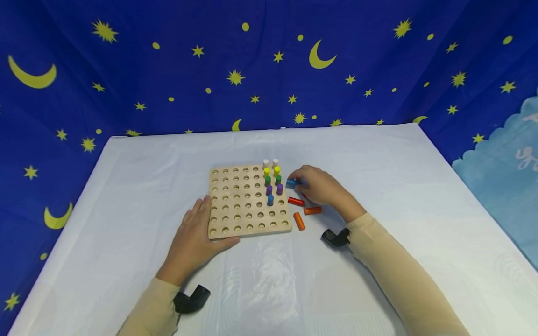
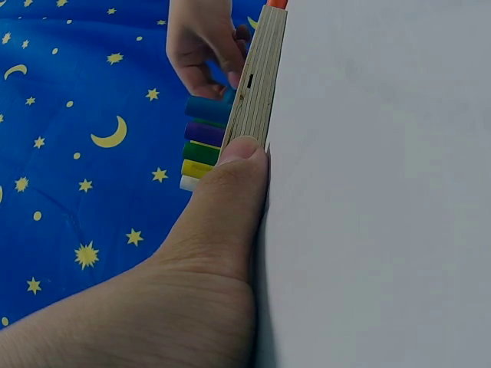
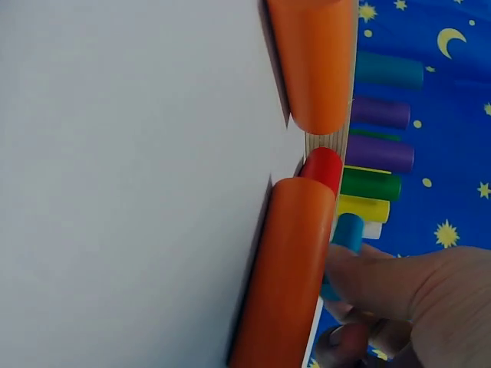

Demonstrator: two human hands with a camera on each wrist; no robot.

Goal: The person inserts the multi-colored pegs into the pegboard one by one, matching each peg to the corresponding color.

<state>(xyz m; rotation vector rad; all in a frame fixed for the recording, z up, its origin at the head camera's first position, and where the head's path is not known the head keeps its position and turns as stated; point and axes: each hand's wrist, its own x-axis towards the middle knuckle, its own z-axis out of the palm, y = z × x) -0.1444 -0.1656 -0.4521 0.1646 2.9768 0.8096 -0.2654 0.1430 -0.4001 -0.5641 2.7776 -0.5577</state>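
Note:
A wooden pegboard (image 1: 235, 200) with rows of round holes lies on the table. Along its left edge rest the fingers of my left hand (image 1: 193, 233), while the thumb presses the front edge, as the left wrist view also shows. Just right of the board, my right hand (image 1: 317, 184) pinches a blue peg (image 3: 349, 230) between thumb and fingers, holding it lengthwise toward the board. Pairs of white, yellow, green and purple pegs (image 1: 279, 189) stand upright in the right-hand columns, with a single blue peg (image 1: 270, 200) in front of them.
Beside the board's right edge lie a red peg (image 1: 296, 201) and two orange pegs (image 1: 299, 221), one of them nearer my right wrist. Part of another red piece shows by the right hand. A white cloth (image 1: 269, 289) covers the table, and a blue star-patterned curtain (image 1: 260, 60) hangs behind.

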